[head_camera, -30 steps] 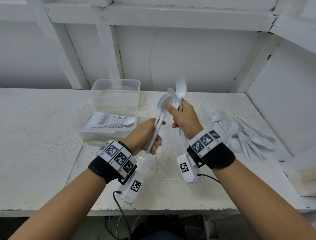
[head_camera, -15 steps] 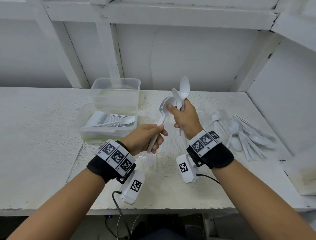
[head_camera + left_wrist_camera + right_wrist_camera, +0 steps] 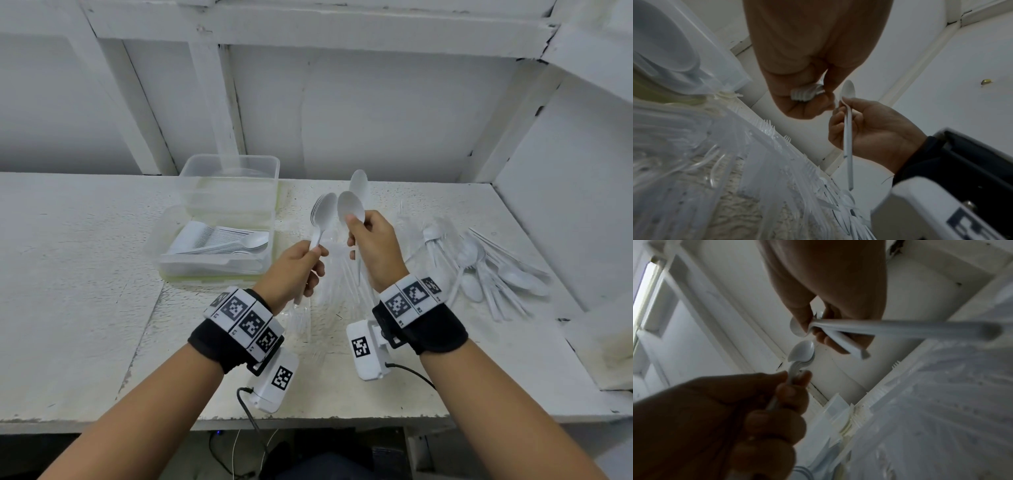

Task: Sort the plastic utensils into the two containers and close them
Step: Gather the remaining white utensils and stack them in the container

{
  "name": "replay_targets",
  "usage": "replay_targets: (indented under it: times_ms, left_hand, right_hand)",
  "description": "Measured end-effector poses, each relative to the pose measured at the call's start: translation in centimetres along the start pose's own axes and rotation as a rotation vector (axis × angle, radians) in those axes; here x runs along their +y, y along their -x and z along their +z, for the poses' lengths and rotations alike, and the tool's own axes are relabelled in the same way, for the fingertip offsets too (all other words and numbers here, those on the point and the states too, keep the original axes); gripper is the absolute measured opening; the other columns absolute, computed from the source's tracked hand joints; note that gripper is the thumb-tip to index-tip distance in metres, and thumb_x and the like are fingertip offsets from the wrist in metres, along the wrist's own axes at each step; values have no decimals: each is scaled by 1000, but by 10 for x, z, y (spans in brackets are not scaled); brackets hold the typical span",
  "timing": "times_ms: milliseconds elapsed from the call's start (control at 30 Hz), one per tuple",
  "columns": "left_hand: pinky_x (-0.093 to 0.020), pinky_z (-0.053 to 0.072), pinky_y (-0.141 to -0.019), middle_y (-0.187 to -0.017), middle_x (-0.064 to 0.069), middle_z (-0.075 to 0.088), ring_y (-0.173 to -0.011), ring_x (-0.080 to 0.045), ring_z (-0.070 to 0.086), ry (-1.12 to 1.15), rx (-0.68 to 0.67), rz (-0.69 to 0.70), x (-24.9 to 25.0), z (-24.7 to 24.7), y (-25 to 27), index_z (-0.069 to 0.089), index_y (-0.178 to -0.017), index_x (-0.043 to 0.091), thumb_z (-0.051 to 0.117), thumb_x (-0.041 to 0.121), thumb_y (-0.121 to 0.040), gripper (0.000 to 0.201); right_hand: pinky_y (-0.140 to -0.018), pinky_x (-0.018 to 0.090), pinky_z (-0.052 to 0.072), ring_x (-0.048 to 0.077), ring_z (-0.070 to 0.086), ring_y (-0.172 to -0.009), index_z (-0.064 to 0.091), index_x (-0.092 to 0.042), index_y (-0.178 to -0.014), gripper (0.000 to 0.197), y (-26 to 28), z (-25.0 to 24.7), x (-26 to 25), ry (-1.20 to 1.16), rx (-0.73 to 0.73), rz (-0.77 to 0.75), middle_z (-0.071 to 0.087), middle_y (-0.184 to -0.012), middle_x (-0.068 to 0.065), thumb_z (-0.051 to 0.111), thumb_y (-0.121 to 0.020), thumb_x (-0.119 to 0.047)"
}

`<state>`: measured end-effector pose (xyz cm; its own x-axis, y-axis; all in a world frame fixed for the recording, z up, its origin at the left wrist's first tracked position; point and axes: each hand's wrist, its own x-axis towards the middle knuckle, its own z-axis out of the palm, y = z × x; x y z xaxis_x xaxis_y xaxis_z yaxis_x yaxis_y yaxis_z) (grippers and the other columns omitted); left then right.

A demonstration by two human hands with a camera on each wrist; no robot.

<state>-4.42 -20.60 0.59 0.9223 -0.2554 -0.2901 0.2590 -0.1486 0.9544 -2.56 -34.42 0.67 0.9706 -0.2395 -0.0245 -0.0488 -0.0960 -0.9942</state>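
While both hands are raised above the white table [image 3: 85, 274], each one holds white plastic spoons with the bowls pointing up. The left hand [image 3: 294, 270] has its fingers and thumb curled round the handles of a nested stack of spoons [image 3: 322, 216]; the left wrist view shows the ribbed ends of those handles poking out below the curled fingers [image 3: 803, 104]. The right hand [image 3: 375, 250] pinches two spoons [image 3: 352, 202] near their necks between thumb and fingers, one bowl standing higher than the other, and their handles hang down past the palm (in the right wrist view they splay apart, one blurred close to the lens). The two bunches stand just beside each other but apart, with a narrow gap between the bowls.

On the table to the left sits a low clear container [image 3: 212, 263], its top open, holding a neat row of white utensils with a spoon lying across them. Behind it, touching or nearly so, stands a taller clear container [image 3: 229, 181]; what is inside cannot be made out. Under and between the hands lies a spread of clear plastic forks [image 3: 335, 287], hard to count. To the right, near the wall, is a loose pile of white spoons [image 3: 493, 270], lying crossed over one another.
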Motion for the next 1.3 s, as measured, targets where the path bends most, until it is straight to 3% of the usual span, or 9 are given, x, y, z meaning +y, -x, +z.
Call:
replay_targets:
  times_ms: [200,333,433,633,767,833,967,1100,1300]
  left_hand:
    - [-14,28,-37,-73,1,41,-53,-9,34,-45,26,56,2,7,2,52,-107,14,36,26,-100,22]
    - [-14,30,-41,-67,6,38,-52,-7,35,-145,19,114,2,10,3,49,-86,19,45,32,-96,17]
    - [-11,31,-41,-61,8,39,-42,1,39,-199,8,155,2,10,3,50,-91,13,53,30,-93,17]
    - [-10,32,-47,-67,9,49,-42,8,44,-297,33,182,-1,8,-1,54,-91,10,46,23,-97,17]
    - [-15,34,-54,-78,0,62,-61,2,50,-315,60,175,-1,7,-3,54,-94,9,39,20,-99,20]
    - [-9,35,-53,-82,2,64,-72,-5,55,-289,45,166,0,7,-1,52,-96,11,38,19,-99,17]
    - [-13,36,-57,-77,5,55,-69,-6,49,-268,29,152,1,6,2,51,-100,14,33,23,-100,20]
    - [-16,34,-59,-77,4,47,-67,-5,44,-281,24,180,-2,5,3,53,-103,17,26,35,-101,33]
    - [-20,39,-58,-71,1,45,-61,-9,43,-166,-22,135,-3,3,-2,50,-84,13,30,29,-102,31]
  right_hand:
    - [-54,25,35,10,40,-57,50,-12,-82,20,-1,8,6,-186,-28,125,42,-64,-2,59,-90,-28]
    - [-58,25,47,12,52,-62,50,-14,-78,20,-1,16,8,-281,-33,179,52,-69,0,61,-89,-26]
    - [-80,38,55,21,62,-81,54,-9,-92,20,-1,21,9,-423,-51,230,60,-90,9,65,-87,-24]
    - [-68,36,54,27,59,-86,53,-2,-111,54,0,24,13,-350,-65,325,57,-95,13,70,-78,-42]
    - [-61,27,44,17,49,-68,51,-11,-96,38,1,22,10,-338,-103,356,50,-74,0,65,-82,-43]
    - [-51,25,42,17,48,-69,51,-10,-102,42,0,21,10,-341,-130,366,50,-76,1,64,-83,-45]
    - [-58,24,39,11,45,-67,53,-6,-116,47,-3,20,8,-362,-111,353,51,-80,-1,63,-85,-40]
    - [-64,22,37,9,41,-68,51,-13,-92,19,-5,16,5,-344,-85,309,45,-81,-3,61,-88,-29]
    - [-59,26,33,11,40,-66,51,-20,-81,18,-8,15,6,-186,-121,255,48,-78,-5,61,-87,-34]
